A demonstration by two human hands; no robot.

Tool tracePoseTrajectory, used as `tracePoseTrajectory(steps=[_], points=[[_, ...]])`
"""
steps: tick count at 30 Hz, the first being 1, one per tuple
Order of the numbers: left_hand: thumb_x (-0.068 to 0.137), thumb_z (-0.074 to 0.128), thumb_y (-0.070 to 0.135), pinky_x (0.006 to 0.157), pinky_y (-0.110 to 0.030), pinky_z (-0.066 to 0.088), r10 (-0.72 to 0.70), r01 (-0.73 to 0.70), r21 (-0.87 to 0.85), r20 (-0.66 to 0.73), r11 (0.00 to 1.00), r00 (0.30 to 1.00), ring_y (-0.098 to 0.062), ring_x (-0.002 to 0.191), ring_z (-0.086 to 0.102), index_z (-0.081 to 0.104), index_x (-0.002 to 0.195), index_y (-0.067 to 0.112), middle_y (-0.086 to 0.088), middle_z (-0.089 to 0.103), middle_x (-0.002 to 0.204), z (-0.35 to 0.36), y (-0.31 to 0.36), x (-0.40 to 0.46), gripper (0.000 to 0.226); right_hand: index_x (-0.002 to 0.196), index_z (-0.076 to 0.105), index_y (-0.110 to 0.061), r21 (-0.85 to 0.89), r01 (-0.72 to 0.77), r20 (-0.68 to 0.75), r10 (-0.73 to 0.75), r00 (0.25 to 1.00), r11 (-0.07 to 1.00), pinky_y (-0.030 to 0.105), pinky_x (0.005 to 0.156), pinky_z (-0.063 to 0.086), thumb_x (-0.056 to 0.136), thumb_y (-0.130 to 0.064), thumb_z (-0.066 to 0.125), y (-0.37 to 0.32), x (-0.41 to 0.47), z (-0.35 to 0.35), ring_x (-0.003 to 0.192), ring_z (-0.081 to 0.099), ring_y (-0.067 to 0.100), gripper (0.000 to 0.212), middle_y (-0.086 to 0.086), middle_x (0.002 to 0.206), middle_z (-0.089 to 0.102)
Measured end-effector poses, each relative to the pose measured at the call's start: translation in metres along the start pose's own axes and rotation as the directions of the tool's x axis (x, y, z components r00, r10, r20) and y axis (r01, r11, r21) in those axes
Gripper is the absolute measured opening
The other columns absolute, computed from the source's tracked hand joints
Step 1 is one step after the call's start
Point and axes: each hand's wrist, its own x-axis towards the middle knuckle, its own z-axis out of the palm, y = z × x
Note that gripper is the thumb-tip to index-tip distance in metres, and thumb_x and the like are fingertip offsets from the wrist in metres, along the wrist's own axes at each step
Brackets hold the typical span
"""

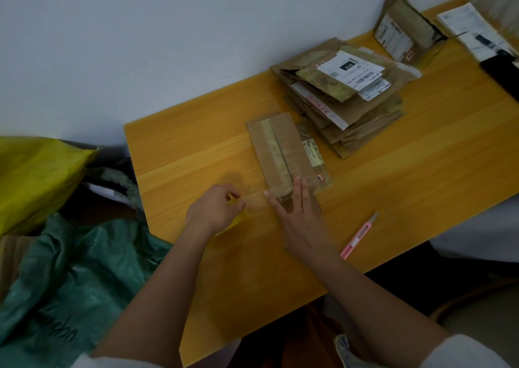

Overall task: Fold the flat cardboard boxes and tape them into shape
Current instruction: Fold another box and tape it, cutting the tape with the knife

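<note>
On the worktop (196, 148), yellow wood: one stack of flat cardboard boxes (345, 98) toward the far right, labels uppermost. One folded box (283, 151), taped along its seam, lying near the middle, just beside the stack. Right hand (300, 216), fingers straight, pressing the box's near end. Left hand (216, 207), fingers curled, pinching a strip of clear tape (252, 196) that runs to the box. One pink knife (359, 235), right of the hands.

Beneath the flat-pressing right hand (302, 216), the brown folded cardboard box (283, 151) carries a pale yellowish tape stripe. Right of that hand lies a pink utility knife (359, 235) on the orange-yellow wood-grain table (182, 154).
</note>
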Motion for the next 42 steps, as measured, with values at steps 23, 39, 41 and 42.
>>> tracePoseTrajectory(steps=[23,39,41,42], points=[[0.095,0.062,0.025,0.105,-0.042,0.041,0.091,-0.087,-0.072,0.047,0.994,0.995,-0.023,0.128,0.049,0.065,0.12,0.015,-0.007,0.054,0.137,0.003,0.003,0.005,0.027,0.073,0.065,-0.012,-0.156,-0.159,-0.204,0.125,0.971,0.975,0.039,0.062,0.05,0.053,-0.005,0.089,0.113,-0.089,0.023,0.075,0.061,0.029,0.032,0.008,0.076,0.06],[0.1,0.051,0.039,0.09,-0.045,0.048,0.09,-0.09,-0.011,0.032,0.996,0.995,-0.022,0.105,0.058,0.06,0.103,0.032,0.008,0.057,0.118,0.001,-0.01,0.008,0.011,0.097,0.052,-0.013,0.569,0.193,-0.622,0.264,0.737,0.8,0.018,0.064,0.037,0.093,-0.024,0.048,0.008,-0.06,-0.017,0.068,0.04,0.01,0.012,-0.002,0.08,0.045],[0.1,0.051,0.041,0.088,-0.044,0.048,0.104,-0.103,-0.023,0.032,0.994,0.994,-0.022,0.103,0.058,0.06,0.102,0.033,0.009,0.057,0.117,0.0,-0.013,0.008,0.012,0.108,0.059,-0.009,0.687,0.216,-0.54,0.288,0.791,0.694,0.011,0.069,0.041,0.094,-0.027,0.048,-0.016,-0.047,-0.017,0.076,0.05,0.007,0.026,-0.002,0.091,0.053],[0.099,0.051,0.042,0.087,-0.044,0.048,0.11,-0.109,-0.026,0.027,0.994,0.994,-0.021,0.102,0.058,0.06,0.102,0.033,0.01,0.058,0.116,0.0,-0.015,0.008,0.013,0.111,0.061,-0.007,0.709,0.242,-0.529,0.273,0.804,0.662,0.009,0.071,0.042,0.095,-0.027,0.048,-0.026,-0.041,-0.017,0.079,0.052,0.004,0.028,-0.001,0.094,0.057]])
